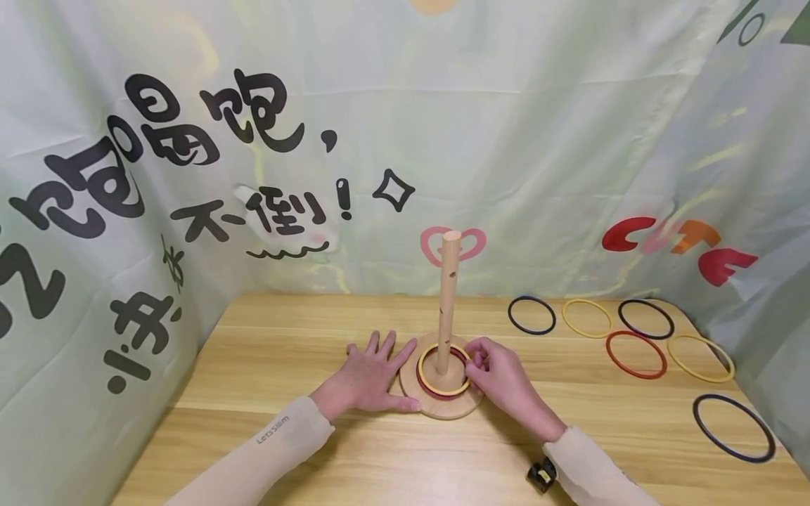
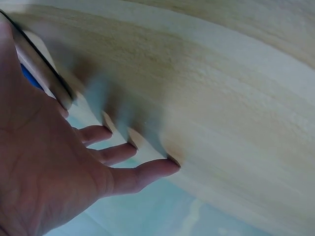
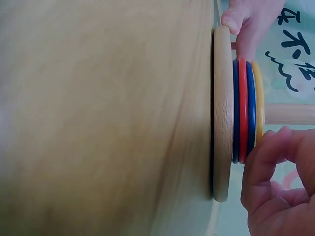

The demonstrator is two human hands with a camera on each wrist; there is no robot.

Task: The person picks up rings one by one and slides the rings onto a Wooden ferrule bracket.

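Observation:
A wooden peg [image 1: 448, 302] stands upright on a round wooden base [image 1: 446, 409]. Stacked low around the peg, the right wrist view shows a yellow ring [image 3: 260, 91] on top, then a blue ring [image 3: 252, 108], a red ring [image 3: 243, 108] and another blue ring [image 3: 236, 108] near the base. My right hand [image 1: 503, 376] pinches the yellow ring's right side between thumb and fingers. My left hand [image 1: 372, 379] lies with fingers spread on the table left of the base, its thumb at the base's front left edge.
Several loose rings lie on the right of the wooden table [image 1: 272, 436], among them a red ring [image 1: 648, 377] and, near the right edge, a dark blue ring [image 1: 695, 411]. A printed curtain [image 1: 392, 105] hangs behind and along both sides.

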